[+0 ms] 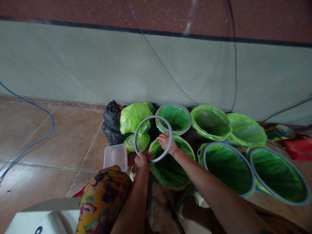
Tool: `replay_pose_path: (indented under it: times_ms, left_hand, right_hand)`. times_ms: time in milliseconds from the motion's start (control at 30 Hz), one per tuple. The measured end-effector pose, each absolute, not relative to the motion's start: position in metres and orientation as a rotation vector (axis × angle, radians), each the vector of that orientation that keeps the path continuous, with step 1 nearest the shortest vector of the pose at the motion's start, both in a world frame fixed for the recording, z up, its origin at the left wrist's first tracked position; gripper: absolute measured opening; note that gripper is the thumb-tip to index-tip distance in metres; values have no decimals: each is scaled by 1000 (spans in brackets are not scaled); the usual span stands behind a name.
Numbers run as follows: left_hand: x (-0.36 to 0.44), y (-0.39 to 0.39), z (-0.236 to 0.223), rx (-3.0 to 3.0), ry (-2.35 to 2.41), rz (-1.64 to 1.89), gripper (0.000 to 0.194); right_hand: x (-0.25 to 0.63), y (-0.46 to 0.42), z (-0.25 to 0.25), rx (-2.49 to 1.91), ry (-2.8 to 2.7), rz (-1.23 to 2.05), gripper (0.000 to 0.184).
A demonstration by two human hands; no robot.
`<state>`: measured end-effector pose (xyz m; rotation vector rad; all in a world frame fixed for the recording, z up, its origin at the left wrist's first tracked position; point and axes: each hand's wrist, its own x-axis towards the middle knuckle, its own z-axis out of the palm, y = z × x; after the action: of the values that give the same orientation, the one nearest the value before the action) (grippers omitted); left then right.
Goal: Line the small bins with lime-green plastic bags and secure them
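Note:
My left hand (pixel 142 160) is closed on the lower edge of a grey plastic ring (pixel 144 124) and holds it tilted up. My right hand (pixel 165 142) grips the ring's right side, fingers curled over it, just above a green-lined pot (pixel 170 165) with no ring on its rim. Behind it stands a green-lined pot with a grey ring (pixel 174 118). Two more ringed pots (pixel 227 167) (pixel 279 175) lie to the right, and two without rings (pixel 211 122) (pixel 246 130) sit against the wall.
Tied green bags (pixel 134 118) and a black bag (pixel 112 123) rest by the wall. A clear plastic box (pixel 115 157) sits on the tiled floor (pixel 60 139). A blue cable (pixel 36 141) runs at left; a red object (pixel 299 148) lies at right. My patterned knee (pixel 102 198) shows below.

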<state>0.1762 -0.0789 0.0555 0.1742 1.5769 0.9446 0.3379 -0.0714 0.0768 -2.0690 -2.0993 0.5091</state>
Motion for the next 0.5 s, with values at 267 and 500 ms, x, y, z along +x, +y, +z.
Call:
replay_pose_path:
  times_ms: [267, 500]
  left_hand:
    - [175, -80, 51, 281, 1657, 808, 28]
    - [170, -76, 59, 416, 1828, 757, 31]
  right_hand:
    - [354, -61, 51, -2121, -2229, 526, 41]
    - [332, -99, 60, -2216, -1710, 291, 41]
